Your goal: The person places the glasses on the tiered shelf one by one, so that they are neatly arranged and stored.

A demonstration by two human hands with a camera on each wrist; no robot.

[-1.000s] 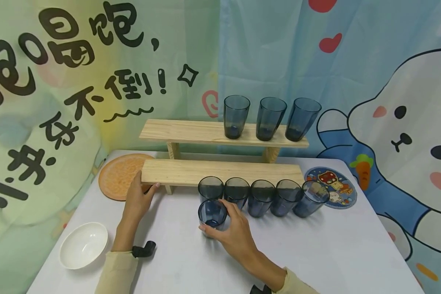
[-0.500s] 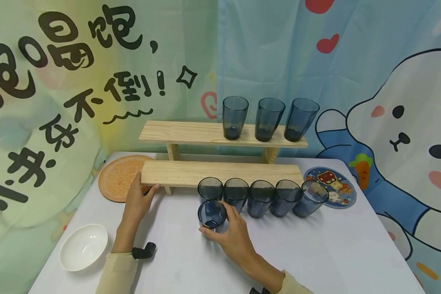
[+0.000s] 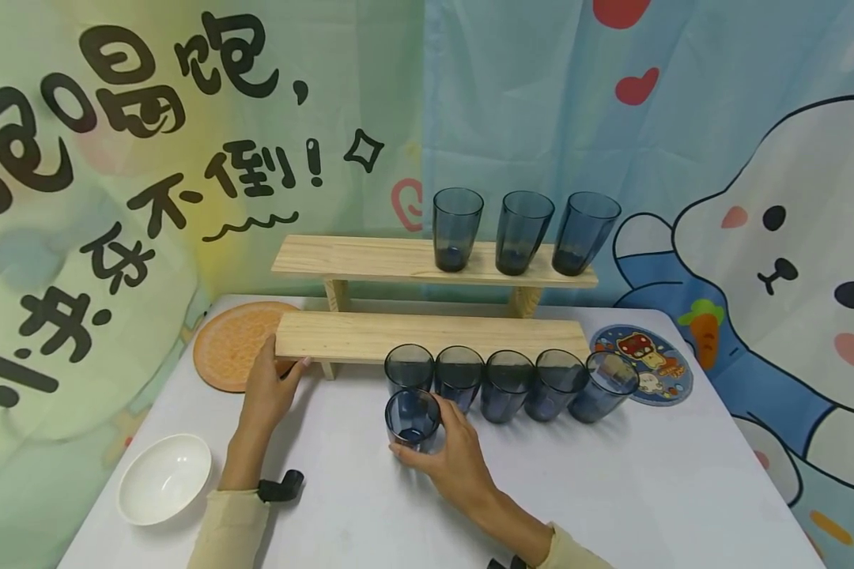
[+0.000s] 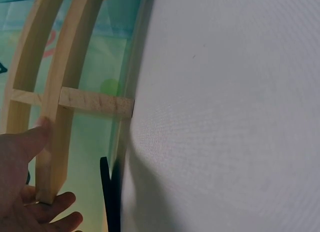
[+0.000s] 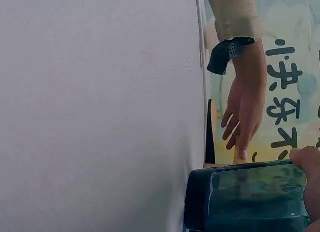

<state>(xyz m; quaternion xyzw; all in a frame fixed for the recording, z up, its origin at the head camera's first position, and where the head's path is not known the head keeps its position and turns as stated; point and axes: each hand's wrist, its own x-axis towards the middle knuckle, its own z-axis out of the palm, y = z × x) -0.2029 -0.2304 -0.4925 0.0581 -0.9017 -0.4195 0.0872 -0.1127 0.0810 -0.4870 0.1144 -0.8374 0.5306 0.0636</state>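
In the head view my right hand (image 3: 464,462) grips a blue-tinted drinking glass (image 3: 407,407), thumb on the near side and fingers round the right. The glass stands upright on the table, just in front of a row of several matching glasses (image 3: 508,387); the right wrist view shows its base (image 5: 199,199) at the tabletop. My left hand (image 3: 265,399) holds the left end of the lower board of a two-tier wooden shelf (image 3: 356,332). In the left wrist view, the thumb (image 4: 35,138) lies on the board and the fingers reach round its end.
Three more glasses (image 3: 515,233) stand on the upper board's right half. An orange round mat (image 3: 231,348) lies behind my left hand, and a white bowl (image 3: 165,480) sits at the left. A patterned round mat (image 3: 665,367) lies at the right. A printed curtain hangs behind.
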